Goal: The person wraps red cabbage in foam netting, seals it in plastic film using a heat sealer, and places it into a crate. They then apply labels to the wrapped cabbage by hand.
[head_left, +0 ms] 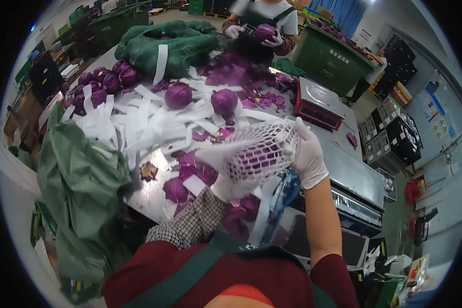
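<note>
A red cabbage (259,158) sits inside a white foam net (272,134) in front of me, its purple leaves showing through the mesh. My right hand (310,156), in a white glove, grips the net's right end with the fingers partly hidden in the mesh. Under the lower left of the bundle, my gloved left hand (227,188) holds the cabbage, its fingers mostly covered and somewhat blurred. Two bare red cabbages, one at the back left (178,96) and another nearer (224,102), rest on the table just beyond.
White foam strips (143,120) and loose purple leaves (264,97) cover much of the metal table. A green mesh sack (174,49), more cabbages (108,79) and a red scale (319,102) stand around. Opposite, a co-worker (264,20) holds a cabbage beside a green bin (328,59).
</note>
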### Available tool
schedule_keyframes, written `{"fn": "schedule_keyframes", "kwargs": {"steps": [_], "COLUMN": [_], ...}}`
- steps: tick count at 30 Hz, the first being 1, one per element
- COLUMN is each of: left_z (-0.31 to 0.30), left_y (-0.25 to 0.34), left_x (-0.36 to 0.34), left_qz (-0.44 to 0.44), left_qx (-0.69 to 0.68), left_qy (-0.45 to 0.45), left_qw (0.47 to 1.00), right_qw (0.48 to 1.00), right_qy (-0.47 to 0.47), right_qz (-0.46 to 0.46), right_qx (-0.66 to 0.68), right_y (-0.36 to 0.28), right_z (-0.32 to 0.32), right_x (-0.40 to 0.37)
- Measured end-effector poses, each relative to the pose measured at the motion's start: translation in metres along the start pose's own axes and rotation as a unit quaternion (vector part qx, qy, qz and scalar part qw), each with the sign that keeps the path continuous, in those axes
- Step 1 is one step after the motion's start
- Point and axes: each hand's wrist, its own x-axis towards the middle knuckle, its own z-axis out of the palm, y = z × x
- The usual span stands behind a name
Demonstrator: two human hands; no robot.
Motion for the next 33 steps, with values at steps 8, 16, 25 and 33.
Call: {"fn": "schedule_keyframes", "kwargs": {"steps": [8,16,25,33], "left_z": [0.06,0.18,0.312,0.315], "left_y": [-0.001,0.053,0.036,-0.046], "left_x": [0.012,0.05,0.136,0.197], "left_qz": [-0.12,0.072,-0.276,-0.287], "left_qx": [-0.595,0.415,-0.485,0.052], "left_qy": [0.061,-0.083,-0.023,-0.081], "left_qw": [0.792,0.903,0.83,0.953], "right_qw": [0.99,0.97,0.755,0.859], "right_qy": [-0.039,0.013,0.285,0.139], "right_qz": [0.027,-0.198,-0.187,-0.113], "right_qx": [-0.129,-0.142,-0.56,-0.481], "right_y": [0.012,-0.056,-0.225,-0.266], "right_z": [-0.047,-0.123,-0.214,-0.249], "right_x": [-0.125,-0.219,-0.245,-0.25]}}
